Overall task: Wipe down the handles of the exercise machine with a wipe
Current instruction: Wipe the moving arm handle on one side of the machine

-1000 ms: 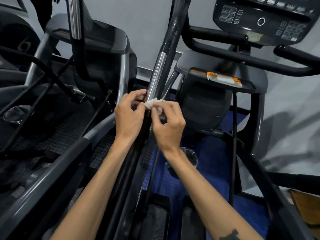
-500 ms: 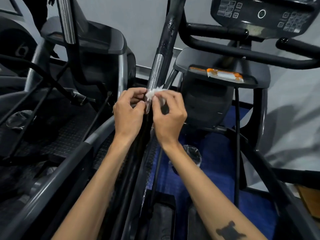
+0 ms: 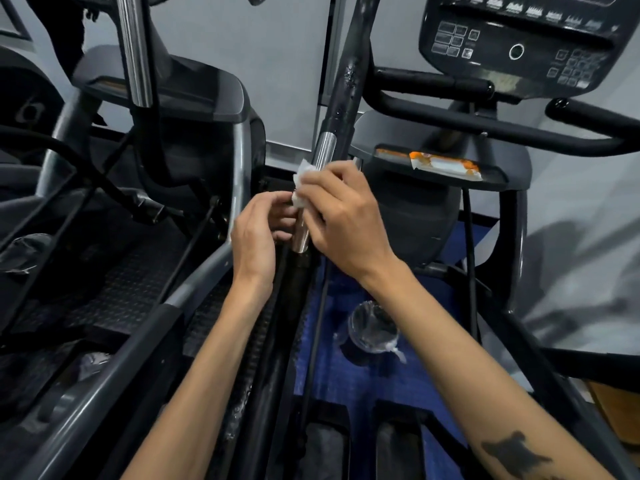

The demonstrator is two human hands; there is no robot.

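Wiping higher: wipe [image 3: 302,183], right hand [image 3: 341,216].

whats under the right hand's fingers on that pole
A white wipe held by the right hand against the chrome handle section. How far the wipe wraps behind the pole is covered.

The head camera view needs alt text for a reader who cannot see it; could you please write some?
A person's right hand presses a crumpled white wipe against the shiny chrome section of a black exercise-machine handle, while the left hand grips the handle just beside it. A black console with buttons sits upper right, above an orange-and-white packet on the machine's tray.
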